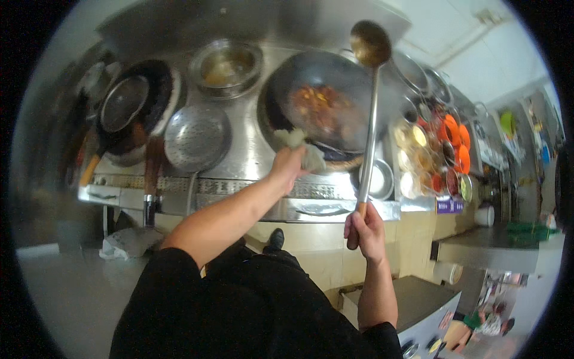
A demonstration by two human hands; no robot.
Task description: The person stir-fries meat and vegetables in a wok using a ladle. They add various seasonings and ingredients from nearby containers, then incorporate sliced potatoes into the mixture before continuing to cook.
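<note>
My left hand (289,167) grips a pale folded cloth (314,158) at the near rim of a large dark wok (309,67); the wok's handle under the cloth is hidden. Reddish-brown food with yellow bits (320,105) lies in the wok, with steam over it. In my right hand (368,229) is the wooden grip of a long metal ladle (371,130). The ladle stands raised at the wok's right side, its bowl (370,43) beyond the far right part of the wok.
Left of the wok are a perforated skimmer (197,138), a metal pot of yellowish liquid (226,67) and another dark wok (163,89) with a strainer on it. At right stand a bowl of white contents (380,179), seasoning containers (421,157) and orange containers (462,158). A person (489,321) is far off.
</note>
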